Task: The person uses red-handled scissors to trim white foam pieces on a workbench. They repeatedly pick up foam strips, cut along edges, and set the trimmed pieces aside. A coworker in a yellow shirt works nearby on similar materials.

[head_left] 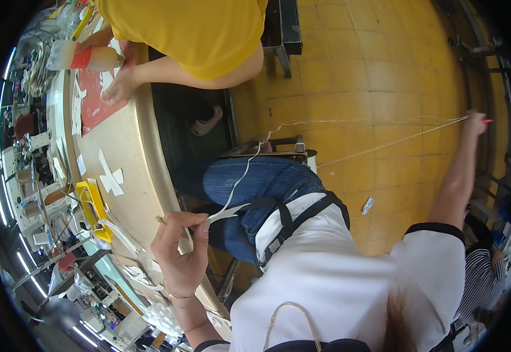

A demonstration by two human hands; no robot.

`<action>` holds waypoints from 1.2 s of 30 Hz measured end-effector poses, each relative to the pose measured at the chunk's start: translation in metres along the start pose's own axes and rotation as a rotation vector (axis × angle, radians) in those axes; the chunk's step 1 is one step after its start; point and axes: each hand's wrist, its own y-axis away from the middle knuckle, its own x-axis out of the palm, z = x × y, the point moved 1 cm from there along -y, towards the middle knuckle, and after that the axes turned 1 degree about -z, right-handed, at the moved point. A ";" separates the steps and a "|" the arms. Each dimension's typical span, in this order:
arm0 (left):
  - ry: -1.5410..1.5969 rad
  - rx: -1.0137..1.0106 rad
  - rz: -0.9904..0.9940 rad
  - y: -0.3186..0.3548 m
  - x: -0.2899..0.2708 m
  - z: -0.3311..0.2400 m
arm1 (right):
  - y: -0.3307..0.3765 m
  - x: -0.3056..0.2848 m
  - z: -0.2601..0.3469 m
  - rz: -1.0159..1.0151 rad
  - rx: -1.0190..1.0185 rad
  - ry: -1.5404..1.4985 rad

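My left hand (182,243) is over the table's near edge, thumb and fingers pinched on a narrow white strip (215,216). A small brass-coloured tip sticks out beyond its fingers; what it belongs to is hidden. From this hand a thin white cord (247,169) runs loosely across my lap. My right arm reaches far out to the right. There my right hand (475,122) is closed on the white cord, with a small red thing (487,121) poking out of the fist. A second, straight stretch of cord slopes from that hand down to beside my thigh.
White cut pieces (111,174) and a yellow frame-like holder (93,211) lie on the table (127,141). A co-worker in a yellow shirt (191,35) works over a red sheet (95,117), with a bottle (94,59) at their hands. Sewing machines stand beyond the table.
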 end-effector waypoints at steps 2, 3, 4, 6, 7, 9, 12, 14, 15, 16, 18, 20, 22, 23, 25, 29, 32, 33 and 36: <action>-0.007 0.002 0.000 0.000 0.001 -0.001 | -0.043 -0.026 0.049 -0.031 -0.151 0.126; -0.017 0.006 -0.003 -0.001 0.000 -0.002 | -0.053 -0.036 0.070 -0.038 -0.202 0.164; -0.012 0.002 -0.017 -0.002 -0.001 -0.003 | -0.057 -0.045 0.088 -0.044 -0.251 0.190; -0.004 -0.005 -0.035 -0.005 -0.004 -0.005 | -0.056 -0.061 0.117 -0.052 -0.332 0.234; -0.027 0.002 -0.050 -0.006 -0.006 -0.006 | -0.054 -0.067 0.128 -0.059 -0.362 0.250; 0.005 0.000 -0.060 -0.008 -0.009 -0.007 | -0.050 -0.074 0.144 -0.067 -0.411 0.288; 0.075 -0.021 -0.074 -0.011 -0.009 -0.008 | -0.061 -0.078 0.153 -0.065 -0.453 0.376; 0.138 -0.036 -0.072 -0.012 -0.008 -0.007 | -0.077 -0.076 0.154 -0.055 -0.472 0.456; 0.156 -0.058 -0.053 -0.012 -0.006 -0.006 | -0.087 -0.073 0.157 -0.046 -0.476 0.499; 0.175 -0.074 -0.043 -0.013 -0.004 -0.004 | -0.094 -0.068 0.157 -0.031 -0.485 0.552; 0.191 -0.112 -0.027 -0.013 -0.002 0.001 | -0.090 -0.050 0.158 0.021 -0.506 0.663; 0.177 -0.151 -0.021 -0.011 -0.001 0.007 | -0.052 -0.023 0.158 0.109 -0.551 0.771; 0.184 -0.183 -0.018 -0.008 -0.002 0.015 | 0.038 0.006 0.142 0.217 -0.597 0.816; 0.187 -0.202 -0.024 -0.007 -0.005 0.020 | 0.107 0.015 0.124 0.189 -0.660 0.794; 0.201 -0.253 -0.040 0.000 -0.012 0.030 | 0.250 0.025 0.116 0.663 -0.854 0.660; 0.288 -0.351 -0.056 0.020 -0.035 0.054 | 0.526 -0.063 0.165 1.204 -1.571 -0.050; 0.416 -0.448 -0.113 0.042 -0.057 0.075 | 0.666 -0.159 0.261 1.395 -1.755 -0.461; 0.471 -0.463 -0.131 0.050 -0.066 0.085 | 0.698 -0.189 0.295 1.385 -1.750 -0.747; 0.548 -0.447 -0.207 0.074 -0.084 0.111 | 0.777 -0.248 0.372 1.688 -1.616 -1.031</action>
